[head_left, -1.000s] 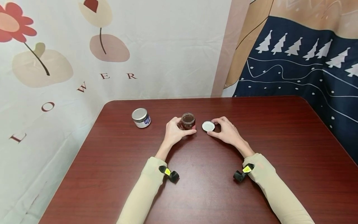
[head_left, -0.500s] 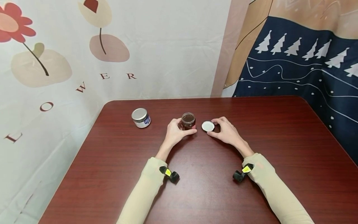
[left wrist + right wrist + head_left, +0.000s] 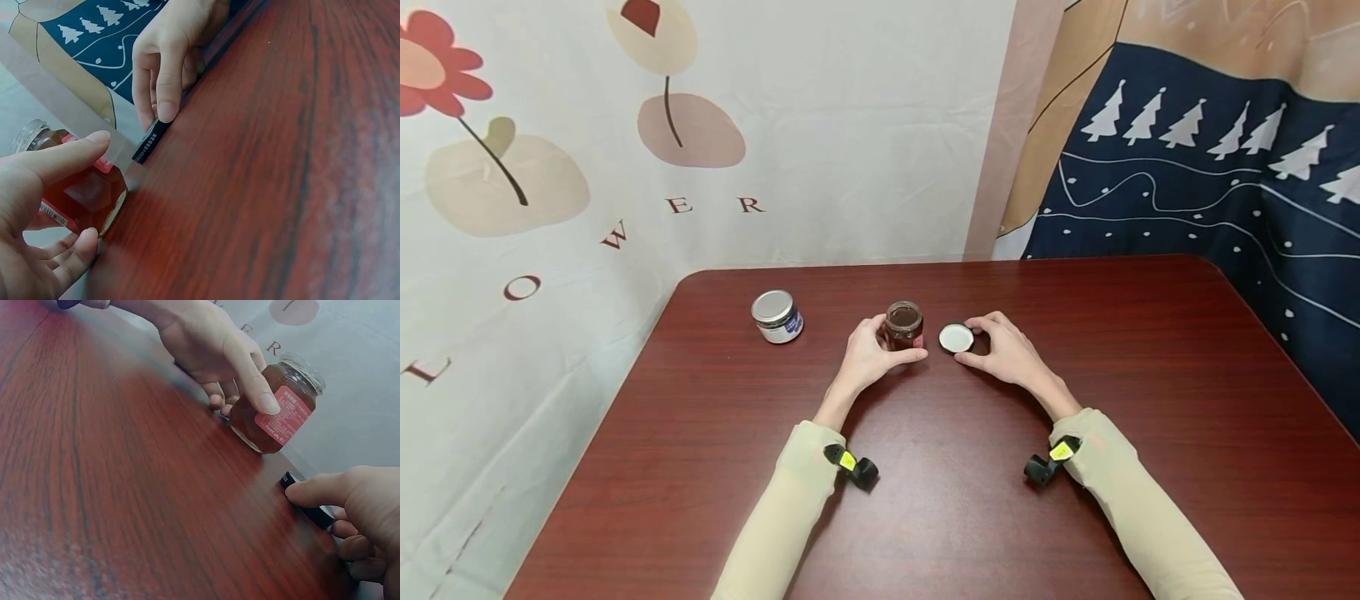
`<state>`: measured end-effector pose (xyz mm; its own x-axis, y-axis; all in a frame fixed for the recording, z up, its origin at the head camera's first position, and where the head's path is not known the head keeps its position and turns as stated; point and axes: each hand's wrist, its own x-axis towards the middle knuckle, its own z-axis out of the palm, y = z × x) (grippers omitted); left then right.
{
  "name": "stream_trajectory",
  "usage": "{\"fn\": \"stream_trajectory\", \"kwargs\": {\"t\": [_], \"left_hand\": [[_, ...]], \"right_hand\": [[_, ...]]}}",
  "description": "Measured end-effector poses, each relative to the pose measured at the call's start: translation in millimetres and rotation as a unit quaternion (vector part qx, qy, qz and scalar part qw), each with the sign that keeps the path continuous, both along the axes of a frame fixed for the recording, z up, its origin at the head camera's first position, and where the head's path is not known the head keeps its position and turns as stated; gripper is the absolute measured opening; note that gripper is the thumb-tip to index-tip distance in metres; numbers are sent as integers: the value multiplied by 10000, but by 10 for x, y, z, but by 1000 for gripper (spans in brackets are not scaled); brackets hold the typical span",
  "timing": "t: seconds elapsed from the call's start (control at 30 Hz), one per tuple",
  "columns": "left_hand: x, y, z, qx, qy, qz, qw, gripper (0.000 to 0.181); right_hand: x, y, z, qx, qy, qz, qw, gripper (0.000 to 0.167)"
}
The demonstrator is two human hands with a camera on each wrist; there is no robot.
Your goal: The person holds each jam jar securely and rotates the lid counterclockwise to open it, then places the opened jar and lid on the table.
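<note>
An uncapped glass jar (image 3: 904,323) with dark amber contents and a red label (image 3: 285,415) stands on the table near its far edge. My left hand (image 3: 871,353) grips it from the left, thumb at the near side and fingers round the back. Just right of the jar, a black-edged lid (image 3: 956,338) lies with its white inner face up. Its rim is pinched between the thumb and fingers of my right hand (image 3: 1006,355). Jar and lid are a short gap apart. In the left wrist view, the lid's dark edge (image 3: 150,142) rests on the tabletop.
A second jar (image 3: 777,317), with a silver lid and a blue-and-white label, stands capped to the left of my left hand. The dark red wooden table (image 3: 940,517) ends just beyond the jars. Behind it hang a pale printed cloth (image 3: 865,150) and a navy one with white trees.
The head view has shifted very slightly. Both hands, the jar and the lid stay where they were.
</note>
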<state>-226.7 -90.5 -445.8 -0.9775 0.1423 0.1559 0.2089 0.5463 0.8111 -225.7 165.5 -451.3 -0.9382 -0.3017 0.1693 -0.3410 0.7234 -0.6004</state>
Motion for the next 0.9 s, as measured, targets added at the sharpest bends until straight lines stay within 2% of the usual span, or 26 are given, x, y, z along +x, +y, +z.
{"fn": "stream_trajectory", "kwargs": {"t": [0.37, 0.53, 0.67, 0.9], "left_hand": [[8, 8, 19, -50, 6, -174, 9998, 60], [4, -7, 23, 17, 8, -285, 9996, 71], [6, -15, 37, 134, 37, -336, 9993, 81], [18, -2, 83, 276, 223, -448, 9984, 86]], "right_hand": [[-9, 48, 1, -149, -13, 168, 9997, 62], [-21, 49, 14, -282, -29, 209, 9994, 66], [-21, 48, 50, -434, -93, 246, 9987, 71], [-5, 45, 138, -686, 21, 242, 9973, 73]]}}
